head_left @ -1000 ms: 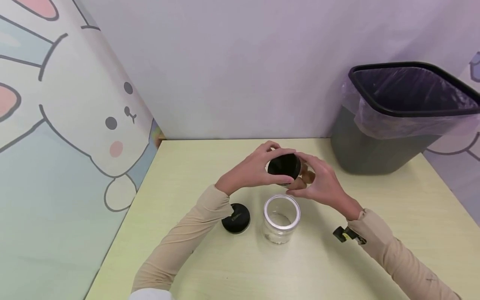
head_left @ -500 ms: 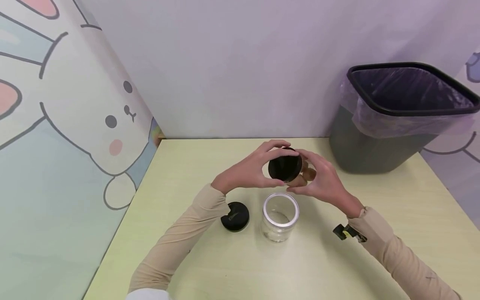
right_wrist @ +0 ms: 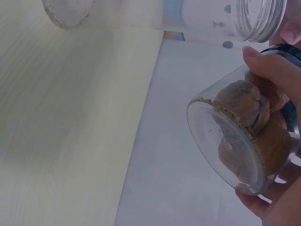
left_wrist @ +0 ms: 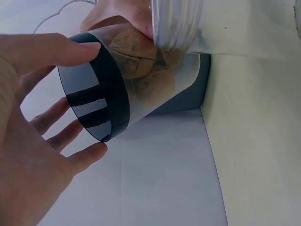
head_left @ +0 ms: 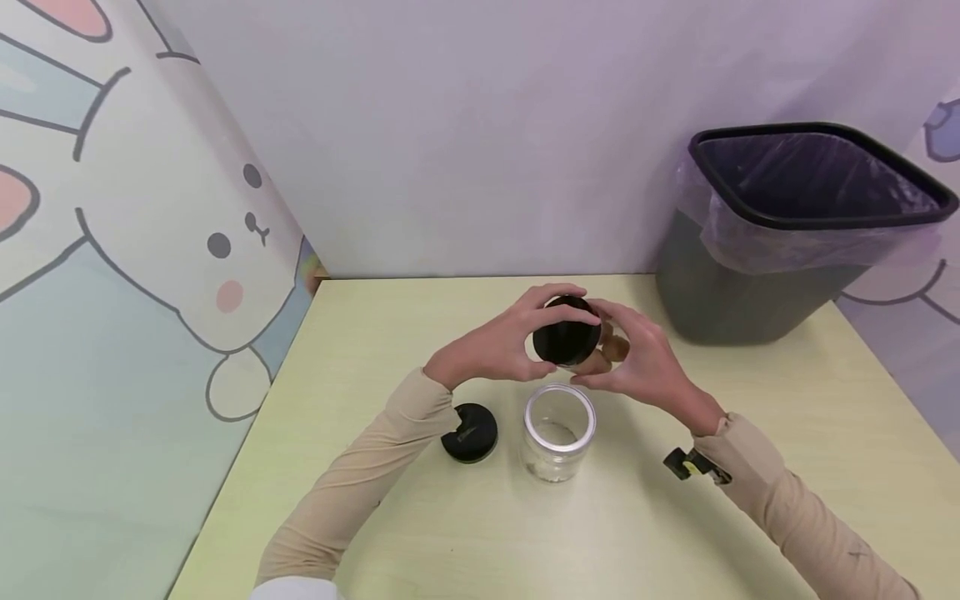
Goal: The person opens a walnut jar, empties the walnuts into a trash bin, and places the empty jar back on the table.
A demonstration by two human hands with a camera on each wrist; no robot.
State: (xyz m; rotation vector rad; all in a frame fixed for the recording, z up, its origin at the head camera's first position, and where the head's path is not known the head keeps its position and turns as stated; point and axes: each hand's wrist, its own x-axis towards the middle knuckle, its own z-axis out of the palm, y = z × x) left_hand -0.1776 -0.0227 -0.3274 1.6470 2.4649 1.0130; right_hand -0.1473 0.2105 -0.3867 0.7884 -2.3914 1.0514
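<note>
Above the table I hold a tilted clear jar [right_wrist: 225, 146] of walnuts [right_wrist: 237, 101], its black lid [head_left: 566, 337] facing left. My left hand [head_left: 491, 340] curls its fingers and thumb round the lid's edge; in the left wrist view the thumb lies on the rim. The jar's body is gripped by my right hand [head_left: 641, 360], fingers and thumb on opposite sides. Just in front of the hands, an open clear jar [head_left: 557, 458] stands upright on the table. A second black lid [head_left: 471, 437] lies left of it, partly covered by the left sleeve.
A grey bin [head_left: 738, 283] with a black rim and a plastic liner stands at the table's back right. Behind the table [head_left: 450, 533] rises a pale wall [head_left: 450, 150]. A rabbit-print wall [head_left: 172, 250] borders the left side.
My left thumb and fingers have shifted round the lid's edge, the thumb moving left along it. The jar is turned slightly, its lid facing me more. The right hand keeps its grip.
</note>
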